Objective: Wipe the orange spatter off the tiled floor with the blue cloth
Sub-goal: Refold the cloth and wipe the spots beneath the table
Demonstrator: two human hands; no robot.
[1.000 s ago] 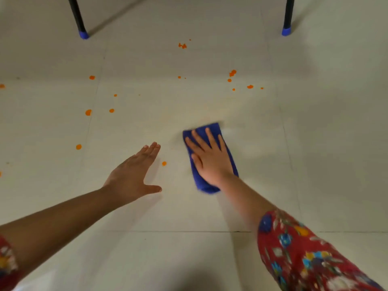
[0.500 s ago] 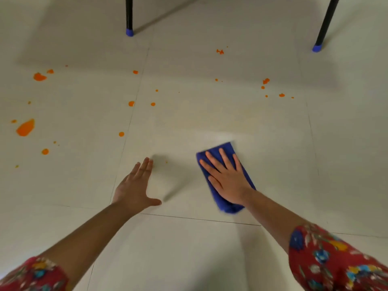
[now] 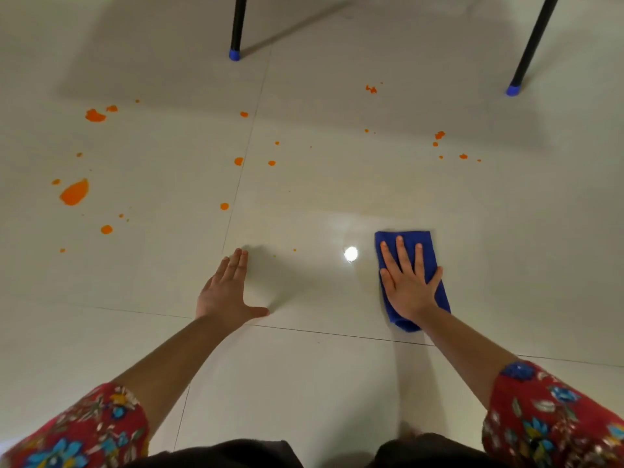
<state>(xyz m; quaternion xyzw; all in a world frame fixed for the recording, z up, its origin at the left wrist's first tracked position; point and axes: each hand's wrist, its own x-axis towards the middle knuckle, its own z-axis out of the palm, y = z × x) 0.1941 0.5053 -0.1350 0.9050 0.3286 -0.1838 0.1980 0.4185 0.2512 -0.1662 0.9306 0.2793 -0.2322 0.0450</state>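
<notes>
Knees cut off at bottom edge. Left hand spread flat on tiled floor, bracing, holding nothing. Right hand pressed open-palmed on folded blue cloth, gripping nothing closed. Wiping in progress, by judgement; patch around cloth clean. Next: push cloth forward and left to orange spatter, well apart. Glare spot masks possible residue. Beyond, chair legs cut off at top.

The pale tiled floor bears a folded cloth; left of the cloth lies orange spatter, beyond it two legs.
</notes>
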